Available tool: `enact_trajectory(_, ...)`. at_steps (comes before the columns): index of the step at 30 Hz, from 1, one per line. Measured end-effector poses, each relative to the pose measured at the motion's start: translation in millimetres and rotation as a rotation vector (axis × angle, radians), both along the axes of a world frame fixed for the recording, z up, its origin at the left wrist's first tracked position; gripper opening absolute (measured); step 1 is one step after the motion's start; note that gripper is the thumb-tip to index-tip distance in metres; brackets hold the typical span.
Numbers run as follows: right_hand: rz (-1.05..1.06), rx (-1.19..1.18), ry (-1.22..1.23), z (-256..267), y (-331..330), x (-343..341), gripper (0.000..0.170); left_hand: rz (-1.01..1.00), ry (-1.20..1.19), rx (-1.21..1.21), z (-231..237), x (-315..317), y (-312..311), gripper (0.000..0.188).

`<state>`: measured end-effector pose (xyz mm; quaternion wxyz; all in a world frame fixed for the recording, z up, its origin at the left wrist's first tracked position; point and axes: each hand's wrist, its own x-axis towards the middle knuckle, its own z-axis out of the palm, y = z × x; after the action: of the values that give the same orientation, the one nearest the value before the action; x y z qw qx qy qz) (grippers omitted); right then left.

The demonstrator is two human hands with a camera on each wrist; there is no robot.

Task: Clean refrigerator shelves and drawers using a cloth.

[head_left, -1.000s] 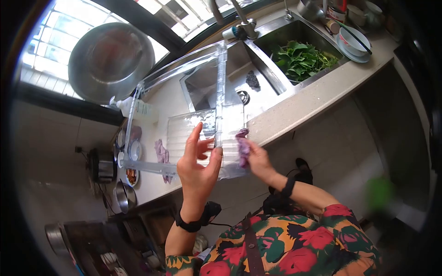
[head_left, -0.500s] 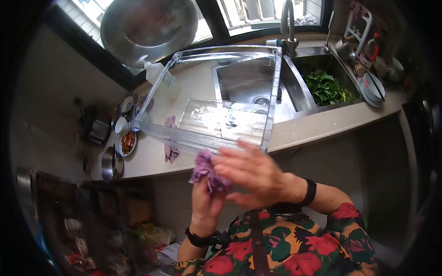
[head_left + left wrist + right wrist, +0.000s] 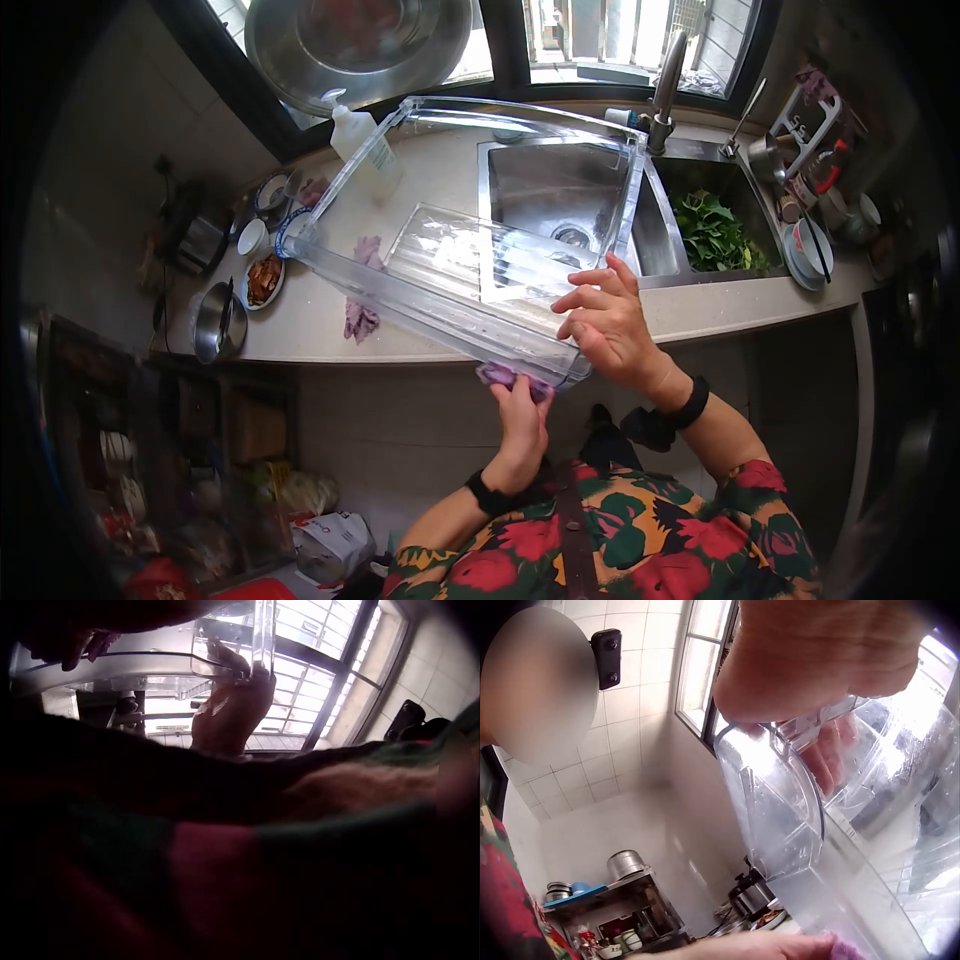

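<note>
A clear plastic drawer (image 3: 430, 300) stands tilted over the counter's front edge. My left hand (image 3: 522, 435) grips a purple cloth (image 3: 512, 378) and holds it against the drawer's near wall, close to its right corner. At that corner my right hand (image 3: 612, 328) holds the drawer's edge. In the right wrist view its fingers (image 3: 821, 765) show through the clear plastic (image 3: 780, 810), curled over the wall. The left wrist view is mostly dark with sleeve, though the right hand (image 3: 232, 712) shows at the drawer there.
A second purple cloth (image 3: 362, 315) lies on the counter (image 3: 420, 345). Behind the drawer are a sink (image 3: 560, 190), a pump bottle (image 3: 365, 150) and a large metal basin (image 3: 360, 60). Leafy greens (image 3: 715, 230) fill the right sink; bowls (image 3: 808, 250) stand beside it. Dishes of food (image 3: 263, 280) sit left.
The purple cloth passed from my right hand to my left, which brought it to the drawer's near wall. My right hand moved to the drawer's right corner. The head view turned.
</note>
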<state>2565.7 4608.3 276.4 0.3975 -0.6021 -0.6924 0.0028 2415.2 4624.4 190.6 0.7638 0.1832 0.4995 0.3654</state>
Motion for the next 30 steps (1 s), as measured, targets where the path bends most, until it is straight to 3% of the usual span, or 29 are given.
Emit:
enact_trajectory(2, 0.007, 0.014, -0.007, -4, 1, 2, 0.023, -0.278, -0.152, 0.045, 16, -18, 13, 0.026)
enact_trajectory(3, 0.023, 0.019, -0.003, -4, 0, 2, 0.024, -0.212, -0.131, 0.043, 40, -21, 19, 0.02)
enact_trajectory(6, 0.093, -0.103, -0.034, 3, -7, 12, 0.02, -0.06, -0.063, 0.213, 57, -37, 51, 0.031)
enact_trajectory(8, 0.186, -0.025, 0.022, 2, -7, 21, 0.03, 0.084, 0.013, 0.308, 67, -38, 77, 0.022)
enact_trajectory(10, 0.192, -0.01, 0.048, 4, -7, 48, 0.039, 0.135, 0.092, 0.405, 68, -45, 103, 0.024)
enact_trajectory(12, -0.114, 0.143, 0.354, -13, 1, 81, 0.052, 0.252, 0.063, 0.393, 80, -41, 130, 0.024)
enact_trajectory(15, -0.182, -0.114, 0.913, -38, 23, 127, 0.08, 0.257, 0.205, 0.52, 68, -43, 168, 0.026)
enact_trajectory(16, -0.19, -0.146, 0.934, -49, 35, 142, 0.087, 0.266, 0.214, 0.52, 72, -46, 176, 0.026)
enact_trajectory(18, -0.214, -0.35, 1.266, -28, 48, 150, 0.083, 0.203, 0.264, 0.374, 81, -48, 188, 0.026)
enact_trajectory(21, -0.06, -0.543, 1.249, -15, 62, 146, 0.079, 0.25, 0.303, 0.383, 92, -38, 191, 0.025)
enact_trajectory(23, -0.098, -0.471, 1.205, -16, 64, 136, 0.07, 0.242, 0.328, 0.381, 95, -38, 183, 0.023)
enact_trajectory(25, -0.107, -0.477, 1.232, -14, 65, 137, 0.069, 0.085, 0.399, 0.787, 100, -36, 167, 0.02)
enact_trajectory(26, -0.121, -0.47, 1.259, -16, 64, 140, 0.07, 0.078, 0.39, 0.794, 98, -36, 166, 0.02)
enact_trajectory(28, -0.147, -0.469, 1.28, -22, 59, 145, 0.071, 0.074, 0.563, 1.155, 91, -31, 163, 0.02)
enact_trajectory(29, -0.165, -0.446, 1.33, -25, 56, 147, 0.073, 0.115, 0.463, 0.887, 113, -20, 156, 0.022)
enact_trajectory(30, -0.181, -0.422, 1.382, -28, 54, 150, 0.076, 0.114, 0.462, 0.88, 121, -14, 156, 0.022)
